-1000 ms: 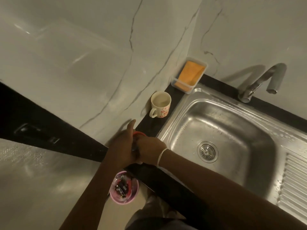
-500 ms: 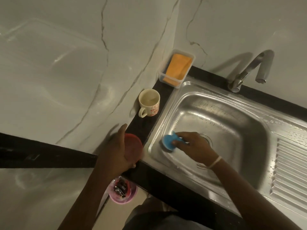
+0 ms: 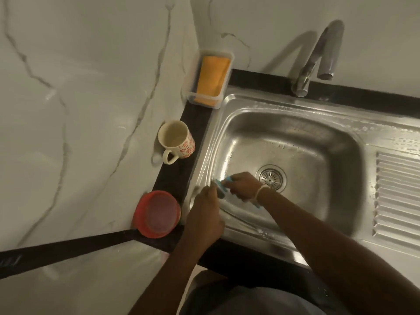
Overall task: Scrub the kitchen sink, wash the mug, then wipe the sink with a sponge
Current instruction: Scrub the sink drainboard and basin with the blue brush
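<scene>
Head view, looking down at a steel sink [image 3: 336,142] set in a dark tabletop [image 3: 175,176] against marbled white walls. Right hand [image 3: 243,186] is inside the basin at its near-left side, just left of the drain [image 3: 270,178]; its fingers are curled round a blue scrubber [image 3: 221,186], gripping it against the basin floor. A pale band sits on the right wrist. Left hand [image 3: 205,214] lies over the sink's near-left rim, fingertips reaching toward the scrubber; contact with it cannot be told, and whether these fingers are curled or straight cannot be told either, since the back of the hand hides them. Mug [image 3: 176,140], cream with a red pattern, stands upright on the tabletop strip left of the sink, handle toward the camera, well apart from both hands; inside looks pale, contents unclear. Orange sponge [image 3: 212,78] lies in a clear tray [image 3: 223,59] in the back-left corner, just beyond the sink's corner. A red round tub [image 3: 156,214] with a translucent lid sits on the tabletop at the near-left, just beside the left hand. Tap [image 3: 318,55] rises at the back rim, spout turned right of the basin centre; no water stream visible. Droplets on the back rim and on the ribbed drainboard [image 3: 397,196] to the right. Basin walls show wet streaks.
</scene>
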Motion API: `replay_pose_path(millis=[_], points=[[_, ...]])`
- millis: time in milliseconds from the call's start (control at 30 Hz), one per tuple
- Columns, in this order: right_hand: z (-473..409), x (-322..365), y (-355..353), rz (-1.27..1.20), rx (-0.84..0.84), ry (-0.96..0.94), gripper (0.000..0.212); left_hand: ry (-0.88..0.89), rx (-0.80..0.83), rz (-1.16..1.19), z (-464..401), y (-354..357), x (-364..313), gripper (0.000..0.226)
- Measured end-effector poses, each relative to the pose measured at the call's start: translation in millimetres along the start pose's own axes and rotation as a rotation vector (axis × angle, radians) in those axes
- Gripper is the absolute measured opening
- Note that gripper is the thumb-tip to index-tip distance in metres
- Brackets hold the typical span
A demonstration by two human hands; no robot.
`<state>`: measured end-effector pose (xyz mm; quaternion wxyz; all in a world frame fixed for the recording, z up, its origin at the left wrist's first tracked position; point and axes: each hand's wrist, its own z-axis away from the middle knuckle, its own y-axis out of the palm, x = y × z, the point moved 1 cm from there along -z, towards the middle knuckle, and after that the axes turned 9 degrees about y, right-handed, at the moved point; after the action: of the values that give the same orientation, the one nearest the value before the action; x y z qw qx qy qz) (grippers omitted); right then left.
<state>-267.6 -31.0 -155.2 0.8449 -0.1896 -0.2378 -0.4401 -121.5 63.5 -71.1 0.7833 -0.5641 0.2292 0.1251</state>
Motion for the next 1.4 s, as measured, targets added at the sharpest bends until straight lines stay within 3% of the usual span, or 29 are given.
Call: replay_pose_path(millis=[133,300,400,467,567,633,800,867,1033,1167,1267,1400], points=[[-9.8,-20.2,6.4,-0.165,0.030,0.108,0.036,-0.141,0.038,-0.027,-23.3,-4.6,5.2,0.086],[2.0,-66.4,-57.2,0.401,0.179,0.111,0.038,-0.179,0.038,-0.129,-30.8,-1.7,4.4,0.091],[1.0,-83.5,-85.7,0.570,0.255,0.169,0.037,-0.193,0.043,-0.148,-33.0,0.9,4.1,0.088],[-8.3,-69.2,-60.1,0.443,0.243,0.136,0.036,-0.224,0.061,-0.150,-36.0,0.6,7.0,0.090],[-35.6,-40.2,-6.6,0.038,0.129,0.089,0.031,-0.231,0.095,-0.122,-43.2,-2.7,5.6,0.090],[-50.2,-45.5,5.1,-0.015,0.064,0.075,0.034,-0.244,0.109,-0.139,-45.7,-5.7,3.7,0.090],[-49.1,-121.7,-64.8,0.626,0.113,0.064,0.040,-0.242,0.118,-0.188,-49.9,-8.7,8.8,0.093],[-45.9,-144.0,-92.0,0.764,0.100,0.062,0.039,-0.234,0.132,-0.204,-50.9,-9.6,10.2,0.090],[-64.8,-127.2,-48.8,0.702,0.071,-0.123,0.044,-0.228,0.131,-0.187,-55.1,-12.0,14.2,0.084],[-84.8,-74.3,8.7,0.705,-0.070,-0.267,0.045,-0.235,0.159,-0.214,-58.5,-15.8,10.1,0.077],[-72.3,-85.4,-2.2,0.755,-0.062,-0.310,0.045,-0.230,0.197,-0.246,-59.4,-20.7,9.2,0.075],[-24.3,-138.2,-73.5,0.893,0.027,-0.170,0.045,-0.228,0.185,-0.277,-60.4,-23.1,13.7,0.064]])
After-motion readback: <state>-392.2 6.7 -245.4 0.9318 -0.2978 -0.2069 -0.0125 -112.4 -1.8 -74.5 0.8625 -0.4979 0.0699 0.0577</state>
